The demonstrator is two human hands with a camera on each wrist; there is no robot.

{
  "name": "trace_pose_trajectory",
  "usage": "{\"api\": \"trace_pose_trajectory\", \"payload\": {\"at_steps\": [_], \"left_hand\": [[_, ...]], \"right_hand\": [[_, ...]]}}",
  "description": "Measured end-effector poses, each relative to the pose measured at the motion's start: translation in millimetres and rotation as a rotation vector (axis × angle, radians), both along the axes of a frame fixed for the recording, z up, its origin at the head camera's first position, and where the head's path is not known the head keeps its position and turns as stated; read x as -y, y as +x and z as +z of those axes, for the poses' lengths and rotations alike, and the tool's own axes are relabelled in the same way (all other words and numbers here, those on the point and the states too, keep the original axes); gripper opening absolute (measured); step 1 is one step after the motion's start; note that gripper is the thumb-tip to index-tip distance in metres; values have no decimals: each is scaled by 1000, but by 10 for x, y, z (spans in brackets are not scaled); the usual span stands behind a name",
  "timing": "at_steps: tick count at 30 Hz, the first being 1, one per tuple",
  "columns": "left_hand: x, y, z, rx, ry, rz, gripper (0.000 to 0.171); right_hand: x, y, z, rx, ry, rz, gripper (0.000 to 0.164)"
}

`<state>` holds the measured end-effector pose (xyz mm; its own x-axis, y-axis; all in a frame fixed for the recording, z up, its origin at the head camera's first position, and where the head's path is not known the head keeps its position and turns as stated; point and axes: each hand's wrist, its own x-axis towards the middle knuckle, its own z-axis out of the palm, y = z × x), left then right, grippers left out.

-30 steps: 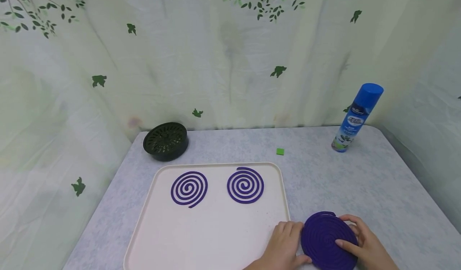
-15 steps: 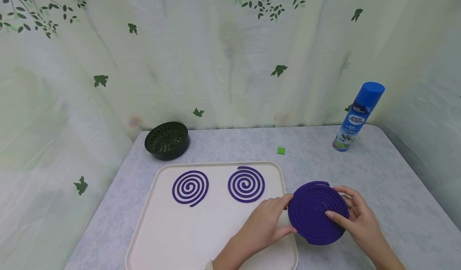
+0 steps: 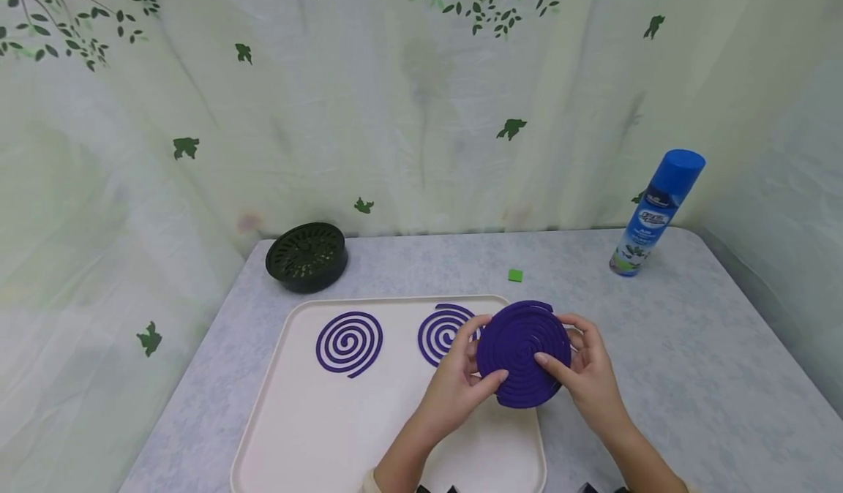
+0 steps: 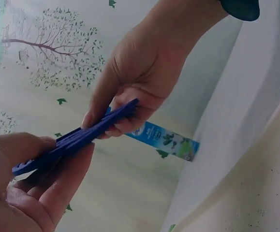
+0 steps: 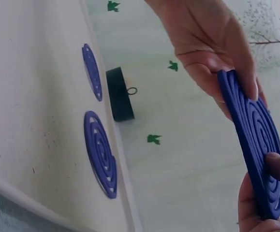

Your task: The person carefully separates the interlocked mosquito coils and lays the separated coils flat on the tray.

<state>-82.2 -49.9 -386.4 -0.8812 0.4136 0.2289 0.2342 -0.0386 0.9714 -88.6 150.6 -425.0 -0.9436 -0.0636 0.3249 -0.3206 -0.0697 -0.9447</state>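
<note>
Purple mosquito coil (image 3: 516,343), tightly wound, held up in front of the tray's right side, with the left hand (image 3: 454,383) and right hand (image 3: 589,376) both pinching it, thumbs on its face and fingers at the edge and behind. On the white tray (image 3: 356,434) lie two open spirals, the left spiral coil (image 3: 347,343) in full sight and the right spiral coil (image 3: 431,336) partly covered by the left hand and the held coil. Behind the tray, on the grey table (image 3: 691,376), are a slotted black holder (image 3: 306,259), a small green square (image 3: 515,276) and, far right, a blue spray can (image 3: 655,215). The right wrist view shows both tray spirals uncovered, plus a small ring on the holder's side that the head view does not show; the left wrist view catches the held coil nearly edge-on, as a thin slab. Being round, it has no long axis; in the head view its broad face turns to the camera, one outer end at upper right, another at lower left.
</note>
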Motion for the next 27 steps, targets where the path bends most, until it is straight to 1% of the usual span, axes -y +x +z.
{"api": "trace_pose_trajectory", "payload": {"at_steps": [2, 4, 8, 10, 11, 13, 16, 19, 25, 26, 27], "left_hand": [[4, 19, 59, -9, -5, 42, 63], [6, 19, 64, -12, -5, 73, 62], [1, 19, 50, -11, 5, 114, 62], [-4, 21, 44, -12, 13, 124, 62], [-6, 22, 42, -15, 18, 125, 62], [-7, 26, 40, -27, 18, 131, 61], [-6, 33, 39, -55, 6, 139, 58], [-2, 36, 38, -68, -15, 145, 54], [5, 42, 59, -55, -63, 158, 42], [7, 42, 65, -55, -68, 152, 41], [8, 38, 69, -58, -66, 142, 41]], "right_hand": [[57, -37, -37, -33, 39, -37, 61], [108, -69, -71, -90, 101, -98, 63], [189, -99, -97, -295, 349, -288, 65], [224, -102, -97, -384, 436, -346, 61], [242, -99, -95, -414, 464, -360, 58], [277, -93, -92, -430, 466, -337, 52], [328, -95, -89, -416, 432, -291, 45], [374, -103, -64, -386, 369, -249, 43], [455, -76, 92, -338, 234, -153, 35], [459, -79, 99, -332, 220, -142, 34], [454, -99, 66, -326, 208, -130, 34]]}}
